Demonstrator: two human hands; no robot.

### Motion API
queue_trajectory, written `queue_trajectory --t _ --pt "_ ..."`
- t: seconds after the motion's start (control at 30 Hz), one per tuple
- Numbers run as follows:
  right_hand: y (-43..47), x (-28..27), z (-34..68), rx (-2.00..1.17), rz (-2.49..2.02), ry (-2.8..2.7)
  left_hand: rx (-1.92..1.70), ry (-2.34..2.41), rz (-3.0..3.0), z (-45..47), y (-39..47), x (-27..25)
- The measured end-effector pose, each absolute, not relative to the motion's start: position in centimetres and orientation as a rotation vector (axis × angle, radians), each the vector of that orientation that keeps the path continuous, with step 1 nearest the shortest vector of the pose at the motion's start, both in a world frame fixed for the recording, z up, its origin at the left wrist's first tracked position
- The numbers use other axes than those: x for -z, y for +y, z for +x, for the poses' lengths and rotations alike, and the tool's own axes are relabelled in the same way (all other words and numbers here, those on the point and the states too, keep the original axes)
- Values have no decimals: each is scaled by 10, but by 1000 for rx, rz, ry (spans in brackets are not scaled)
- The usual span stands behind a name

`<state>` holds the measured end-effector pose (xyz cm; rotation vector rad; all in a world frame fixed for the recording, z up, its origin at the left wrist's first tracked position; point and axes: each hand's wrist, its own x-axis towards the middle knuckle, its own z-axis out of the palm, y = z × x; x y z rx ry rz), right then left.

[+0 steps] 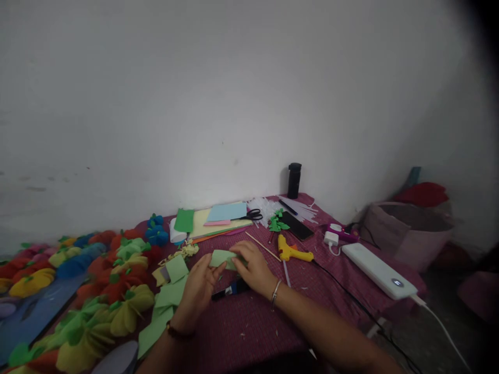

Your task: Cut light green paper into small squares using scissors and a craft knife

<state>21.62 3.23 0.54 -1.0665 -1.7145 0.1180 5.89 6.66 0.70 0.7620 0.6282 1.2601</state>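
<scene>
A small piece of light green paper is held up between both hands, above the purple cloth. My left hand pinches its left end between thumb and fingers. At the other end my right hand grips it, thumb in front. Several light green paper pieces lie in an overlapping pile beside my left wrist. Below the hands is a dark object with a blue and white part, partly hidden by my right hand. A yellow glue gun rests to the right of my right hand, near a thin wooden stick.
Colourful paper flowers crowd the left side. Behind the hands are paper sheets, black scissors, green paper leaves and a phone. A black bottle stands at the back. A white power bank and cables lie right.
</scene>
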Motion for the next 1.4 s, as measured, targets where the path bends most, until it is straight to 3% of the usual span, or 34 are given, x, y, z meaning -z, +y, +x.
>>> queue_trajectory --t 0.27,0.87,1.4 --pt "32 -8 217 -168 -1080 -1691 -1258 663 792 62 62 -9" --pt "23 -22 222 -604 -816 -1654 -1051 609 1012 62 52 -8" --pt "26 -17 222 -757 -718 -1665 -1104 828 1270 61 55 -2"
